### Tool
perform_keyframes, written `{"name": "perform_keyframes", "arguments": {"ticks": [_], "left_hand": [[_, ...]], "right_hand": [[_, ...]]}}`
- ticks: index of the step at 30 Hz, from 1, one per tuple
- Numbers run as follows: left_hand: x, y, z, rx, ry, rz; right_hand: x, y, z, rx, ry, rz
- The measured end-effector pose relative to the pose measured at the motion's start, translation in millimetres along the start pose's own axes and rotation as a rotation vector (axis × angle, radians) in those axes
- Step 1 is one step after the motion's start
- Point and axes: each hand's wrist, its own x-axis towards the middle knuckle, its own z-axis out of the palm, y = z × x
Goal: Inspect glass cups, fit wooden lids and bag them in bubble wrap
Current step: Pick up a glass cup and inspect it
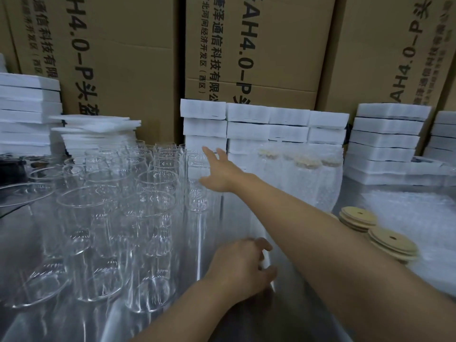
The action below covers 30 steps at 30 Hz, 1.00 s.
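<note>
Because the cups (158,193) stand crowded wall to wall on the left half of the table (291,304), the main risk, as I judge it, is a knock. The right hand (217,169) reaches far out to the back of the group, fingers spread wide and holding nothing. It is at the side of a back-row cup, though I cannot tell whether it touches it. A hasty grab there could clip the neighbouring cups and tip several at once, and thin glass on a hard top would likely chip or break. Clear walls and glare also make rims hard to read, so a finger could miss its hold and the cup slip.

The left hand (243,262) is near the front, fingers curled. Blur and reflection keep me from telling whether it holds anything. The right arm (320,218) lies low across the table, just beside two short stacks of lids (392,240), and a sideways sweep could scatter them.

The cups are tall, clear, straight-sided and thin-walled. All stand upright and open, with no lid on any in this group. Behind the arm stand bagged cups (303,174), lidded and upright in wrap, against foam (246,119). More wrap (407,211) lies at the right.
</note>
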Motion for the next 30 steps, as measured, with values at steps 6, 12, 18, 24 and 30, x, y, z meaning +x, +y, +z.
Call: {"name": "perform_keyframes", "arguments": {"ticks": [6, 12, 18, 24, 30], "left_hand": [[-1, 3, -6, -0.017, -0.035, -0.033], [6, -4, 2, -0.113, 0.095, -0.166], [14, -16, 10, -0.395, 0.182, -0.344], [15, -19, 8, -0.592, 0.308, -0.319], [13, -15, 7, -0.621, 0.317, -0.190]], "right_hand": [[4, 5, 12, 0.126, 0.119, 0.044], [-16, 16, 11, 0.400, 0.362, 0.040], [-68, 24, -17, 0.648, 0.683, 0.065], [-132, 32, -10, 0.618, 0.776, -0.056], [-159, 40, 30, 0.520, 0.796, -0.136]]}}
